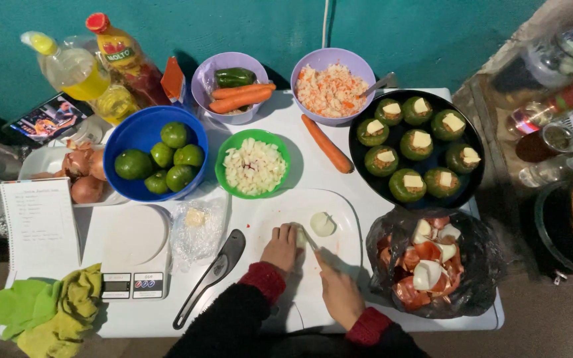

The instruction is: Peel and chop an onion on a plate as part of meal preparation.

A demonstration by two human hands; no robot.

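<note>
On white cutting board (pixel 339 219), near tabletop (pixel 286 126) front edge: left hand (pixel 282 246) pins onion piece (pixel 298 233), fingers curled over it. Right hand (pixel 338 293) in closed grip on knife (pixel 309 238); blade long axis diagonal, tip pointing up-left into onion piece. Peeled onion half (pixel 322 223) just beside, up-right. Black peeler (pixel 210 277) left of board.

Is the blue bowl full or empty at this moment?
Partly full. The blue bowl holds several green limes, and bare blue wall shows on its left.
</note>
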